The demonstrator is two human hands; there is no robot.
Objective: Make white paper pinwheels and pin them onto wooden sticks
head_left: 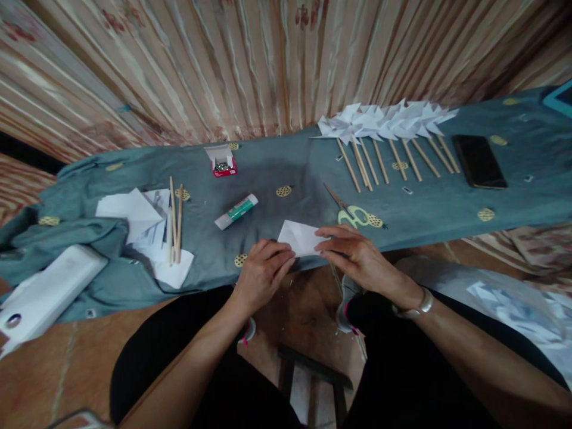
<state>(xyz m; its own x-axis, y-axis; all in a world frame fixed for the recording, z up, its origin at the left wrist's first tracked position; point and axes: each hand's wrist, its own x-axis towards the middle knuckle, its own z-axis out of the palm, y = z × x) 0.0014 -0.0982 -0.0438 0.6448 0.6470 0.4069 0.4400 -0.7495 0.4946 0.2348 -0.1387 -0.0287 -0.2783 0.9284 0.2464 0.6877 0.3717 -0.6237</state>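
Between my two hands is a small piece of white paper [300, 236], held over the near edge of the cloth-covered table. My left hand [264, 267] pinches its lower left corner, fingers curled. On the right side, my right hand [351, 250] grips the paper's edge between thumb and fingers. A pair of scissors with light green handles [353, 215] lies just beyond my right hand. A glue stick [236, 211] with a green label rests beyond my left hand. Farther back stands an open red box [223, 168] of small metal pieces.
Several white paper pinwheels [388, 122] on wooden sticks lie at the back right, beside a black phone [479, 161]. At left are loose paper sheets [129, 211], wooden sticks [179, 223] and a white device [58, 289]. A curtain [250, 65] hangs behind the table.
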